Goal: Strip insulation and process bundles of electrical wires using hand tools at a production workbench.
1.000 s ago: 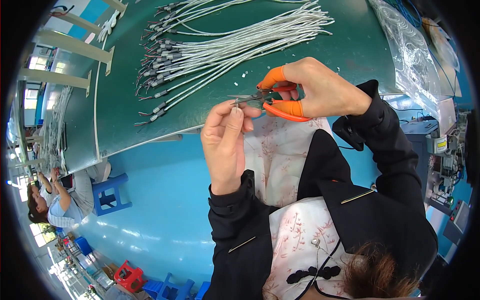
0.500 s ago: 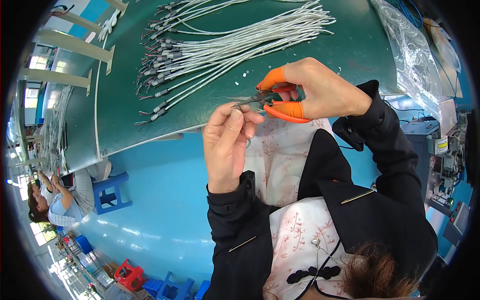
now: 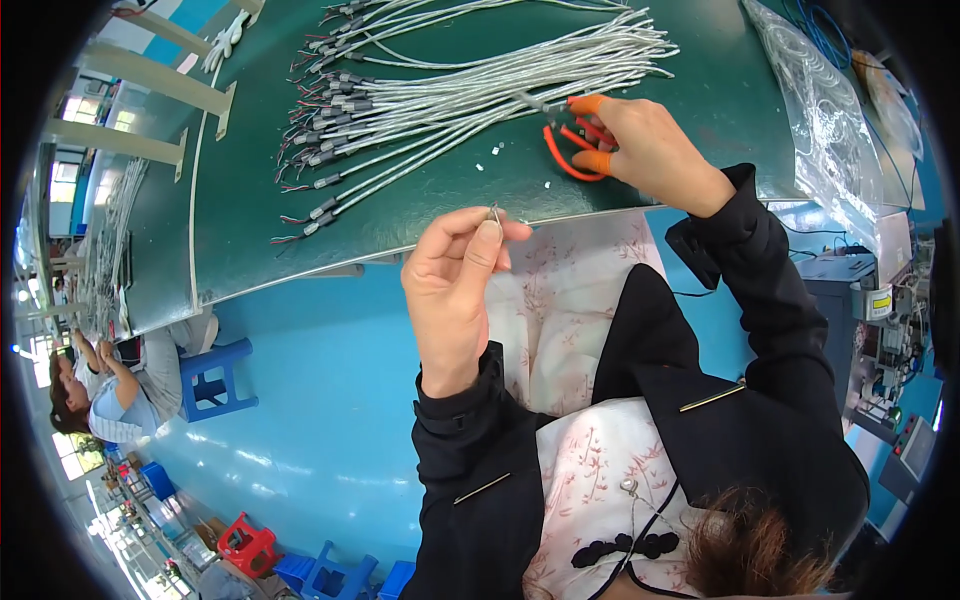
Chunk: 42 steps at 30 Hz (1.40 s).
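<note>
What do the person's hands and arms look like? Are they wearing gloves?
No full gloves! The right hand wears bright orange finger covers, on the thumb and one finger. The left hand shows no cover at all. Both arms have long, black, wrinkly sleeves that reach to about the wrists.

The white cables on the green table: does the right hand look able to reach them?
Probably yes: the right hand is near the cables; only the orange-handled scissors it holds seem in the way.

Orange-handled scissors (image 3: 552,150), spread, perhaps pinched wire (image 3: 494,212)
</note>
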Motion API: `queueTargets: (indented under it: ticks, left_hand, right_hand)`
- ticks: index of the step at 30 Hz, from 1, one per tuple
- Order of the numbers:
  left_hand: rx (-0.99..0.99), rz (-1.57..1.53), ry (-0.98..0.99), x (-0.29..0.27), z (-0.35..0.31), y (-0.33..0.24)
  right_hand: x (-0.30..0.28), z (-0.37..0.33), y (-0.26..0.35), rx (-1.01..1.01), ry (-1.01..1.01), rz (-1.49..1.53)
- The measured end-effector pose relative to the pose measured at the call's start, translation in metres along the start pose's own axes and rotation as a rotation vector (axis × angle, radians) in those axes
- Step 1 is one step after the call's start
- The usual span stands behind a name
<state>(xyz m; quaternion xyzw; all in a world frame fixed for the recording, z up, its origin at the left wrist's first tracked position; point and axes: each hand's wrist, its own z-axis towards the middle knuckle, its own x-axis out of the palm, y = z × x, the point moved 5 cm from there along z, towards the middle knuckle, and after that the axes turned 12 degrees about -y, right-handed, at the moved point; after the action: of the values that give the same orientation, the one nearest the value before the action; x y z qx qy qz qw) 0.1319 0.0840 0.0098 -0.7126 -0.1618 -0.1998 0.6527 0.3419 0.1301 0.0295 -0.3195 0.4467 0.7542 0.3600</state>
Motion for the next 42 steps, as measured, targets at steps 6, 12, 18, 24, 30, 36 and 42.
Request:
queueTargets:
  ticks: [6,12,18,24,30,36,42]
  left_hand:
    - [0.294,0.321,-0.184,0.001,-0.004,-0.014]
    - [0.45,0.458,-0.244,-0.008,-0.003,-0.011]
    - [0.61,0.549,-0.247,-0.003,-0.003,-0.014]
    - [0.745,0.655,-0.268,-0.002,-0.005,-0.021]
    - [0.961,0.808,-0.265,0.002,-0.01,-0.021]
    - [1.033,0.848,-0.271,0.004,-0.013,-0.021]
    - [1.044,0.856,-0.317,0.002,-0.015,-0.022]
  right_hand:
    - [-0.005,0.0,0.01,-0.121,-0.292,-0.331]
    - [-0.003,0.001,0.038,0.252,-0.028,0.488]
    - [0.016,-0.007,0.067,0.485,0.156,1.035]
    - [0.024,-0.008,0.074,0.546,0.178,1.096]
    - [0.026,-0.011,0.077,0.584,0.134,1.048]
    - [0.029,-0.012,0.077,0.568,0.125,1.076]
    - [0.031,-0.013,0.084,0.517,0.104,1.077]
